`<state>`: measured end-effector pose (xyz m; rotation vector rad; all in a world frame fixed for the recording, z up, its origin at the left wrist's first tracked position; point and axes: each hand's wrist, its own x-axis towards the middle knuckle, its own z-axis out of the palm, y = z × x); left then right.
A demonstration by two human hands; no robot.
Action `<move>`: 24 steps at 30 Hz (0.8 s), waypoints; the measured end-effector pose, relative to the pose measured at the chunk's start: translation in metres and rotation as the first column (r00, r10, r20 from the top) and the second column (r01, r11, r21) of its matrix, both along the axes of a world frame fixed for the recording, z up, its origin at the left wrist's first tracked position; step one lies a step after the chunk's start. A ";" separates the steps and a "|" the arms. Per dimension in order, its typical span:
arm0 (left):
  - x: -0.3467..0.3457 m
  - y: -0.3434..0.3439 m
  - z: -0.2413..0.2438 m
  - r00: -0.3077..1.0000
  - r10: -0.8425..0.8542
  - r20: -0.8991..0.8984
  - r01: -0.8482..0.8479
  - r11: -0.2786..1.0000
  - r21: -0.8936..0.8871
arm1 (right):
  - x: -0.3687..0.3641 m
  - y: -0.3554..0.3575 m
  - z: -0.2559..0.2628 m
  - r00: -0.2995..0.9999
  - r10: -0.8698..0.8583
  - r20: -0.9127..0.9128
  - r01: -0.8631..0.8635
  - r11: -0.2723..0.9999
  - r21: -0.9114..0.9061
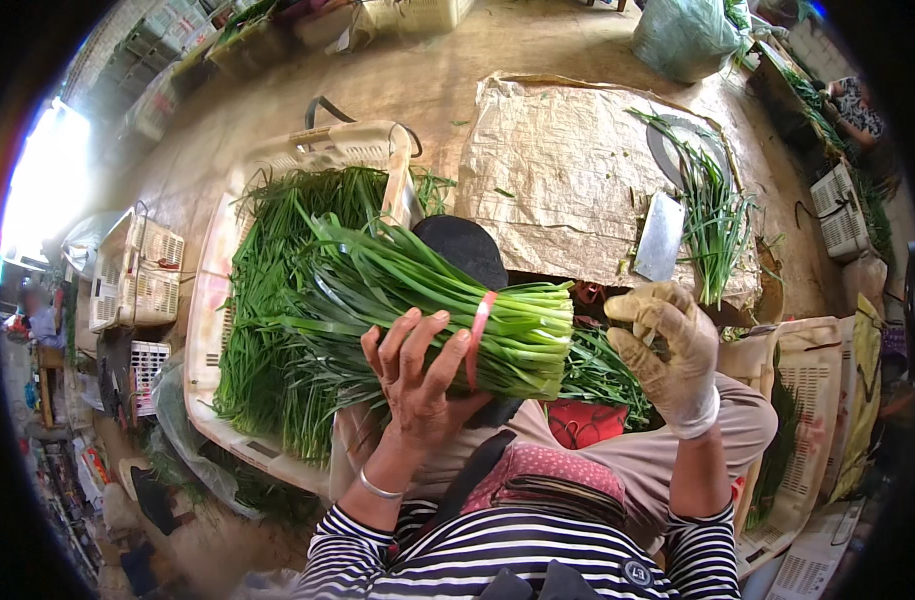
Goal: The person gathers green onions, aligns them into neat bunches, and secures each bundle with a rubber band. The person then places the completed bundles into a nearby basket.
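A thick bunch of green garlic chives (397,277) lies sideways in front of me, its cut pale ends pointing right. A pink band (480,337) circles it near those ends. My left hand (420,367), bare with a bangle on the wrist, grips the bunch from below and in front, next to the band. Just right of the cut ends, my right hand (664,345) in a stained glove is raised with fingers bent and apart, and I see nothing in it. Under the leafy end stands a pale plastic crate (202,330) filled with loose chives (277,315).
A sacking-covered board (547,172) ahead carries a cleaver (660,236), loose chives (716,225) and a grey ring (664,150). Below the right hand are more chives (600,367) and a red container (585,424). Another crate (802,405) stands at my right.
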<state>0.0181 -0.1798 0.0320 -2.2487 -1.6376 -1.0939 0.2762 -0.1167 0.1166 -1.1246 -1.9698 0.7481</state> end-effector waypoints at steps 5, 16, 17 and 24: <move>0.008 0.000 0.001 0.997 -0.019 -0.080 0.020 1.000 0.006 | -0.038 0.019 -0.004 0.910 0.228 0.346 -0.304 0.935 0.184; 0.012 0.001 0.000 0.997 0.059 -0.058 -0.061 0.998 -0.029 | 0.042 0.011 -0.032 0.981 0.013 0.194 -0.015 1.000 0.009; 0.010 0.002 0.000 0.998 0.053 -0.031 -0.054 0.998 -0.020 | 0.071 0.007 -0.036 0.978 -0.028 0.209 0.048 0.995 -0.092; 0.018 0.004 0.003 0.993 0.011 -0.121 -0.014 1.000 -0.020 | 0.073 -0.013 -0.077 0.977 -0.215 0.010 0.209 0.938 -0.277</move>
